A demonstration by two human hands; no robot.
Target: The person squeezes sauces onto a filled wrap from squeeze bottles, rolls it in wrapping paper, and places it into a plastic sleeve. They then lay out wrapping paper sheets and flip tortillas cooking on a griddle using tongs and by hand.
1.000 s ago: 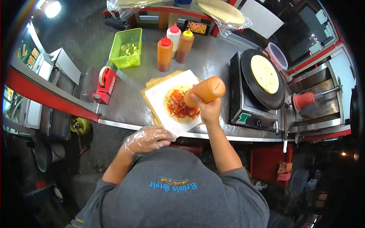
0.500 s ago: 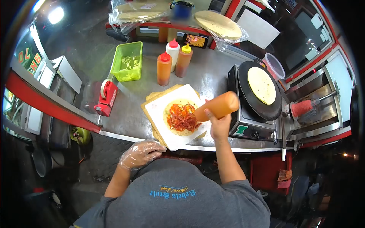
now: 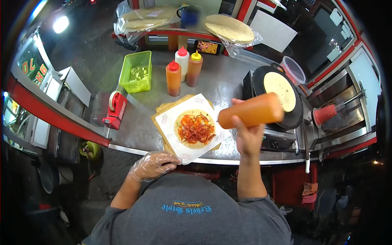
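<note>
My right hand (image 3: 248,139) is wrapped around an orange squeeze bottle (image 3: 253,110), held tilted almost sideways above the counter, right of the food. Below and to its left lies a round flatbread (image 3: 196,143) topped with shredded meat and red-orange sauce (image 3: 195,130). White paper (image 3: 169,124) is under the flatbread, on a stack of brown cardboard sheets (image 3: 157,118). My left hand (image 3: 153,165), in a clear plastic glove, rests at the counter's front edge. Its fingers are curled together by the paper's near corner; whether they pinch it is hidden.
Upright squeeze bottles (image 3: 173,79) stand behind the paper, beside a green tub (image 3: 126,85) of chopped greens. A red tape dispenser (image 3: 117,110) sits left. Rightward, a round griddle (image 3: 259,83) holds a plain flatbread (image 3: 279,92), near a meat spit (image 3: 324,114). Bagged flatbreads (image 3: 230,30) lie on the back shelf.
My right hand has moved the bottle right, away from the flatbread, and turned it closer to level. The left hand stays near the paper's corner.
</note>
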